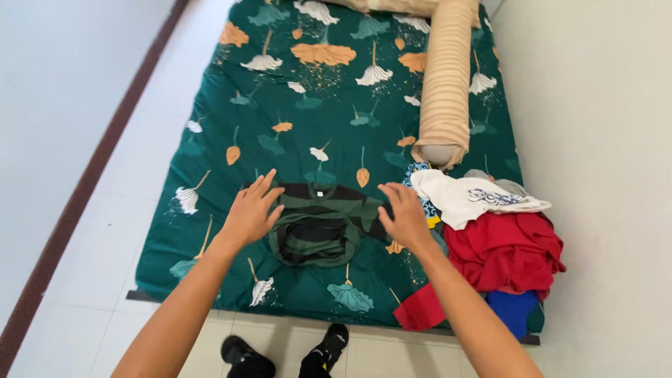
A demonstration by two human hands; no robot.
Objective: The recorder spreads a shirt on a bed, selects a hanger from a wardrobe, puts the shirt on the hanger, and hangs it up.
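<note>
Both arms reach straight out over the near edge of the mattress, which has a dark green cover with white, orange and teal leaf shapes, and everything here is easiest to place off the striped shirt, a green and black one lying bunched up near that front edge, with a small white tag at its collar. The left hand sits palm down at the shirt's left side, its grip spread flat with fingers fanned and pointing away, touching the cloth or right at its edge, not pinching anything. The right hand does the same at the shirt's right side, fingers spread and flat, nothing pinched, resting about where the sleeve ends. Just right of the shirt there's a heap of clothes: a white garment with a dark print on top, a red garment under it, and a bit of blue cloth at the mattress corner. Beyond the shirt and to its right lies a long beige striped bolster along the wall. Below the shirt, on the pale tiled floor, you can see black footwear poking out
</note>
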